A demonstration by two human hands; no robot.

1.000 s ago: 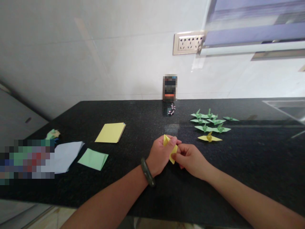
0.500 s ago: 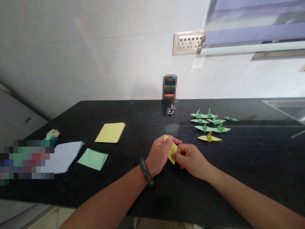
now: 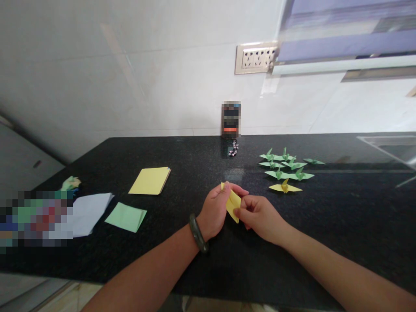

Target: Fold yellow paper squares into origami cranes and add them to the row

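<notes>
A small folded piece of yellow paper (image 3: 232,205) is held between my two hands above the dark countertop. My left hand (image 3: 215,211), with a dark bangle on its wrist, grips the upper left part, thumb on top. On the lower right edge my right hand (image 3: 260,216) pinches the paper between thumb and curled fingers. Part of the paper is hidden behind the fingers. To the right stands a yellow paper crane (image 3: 285,187), and behind it are several green paper cranes (image 3: 279,174).
On the left lie a stack of yellow paper (image 3: 149,181), a green paper sheet (image 3: 126,217) and white paper (image 3: 92,214). A phone-like object (image 3: 231,119), blurred out, leans on the wall with a beaded strap (image 3: 233,148). A socket panel (image 3: 255,58) is above.
My left thumb has shifted slightly up and left along the yellow paper, uncovering more of its face. The right hand keeps its pinch in nearly the same place.
</notes>
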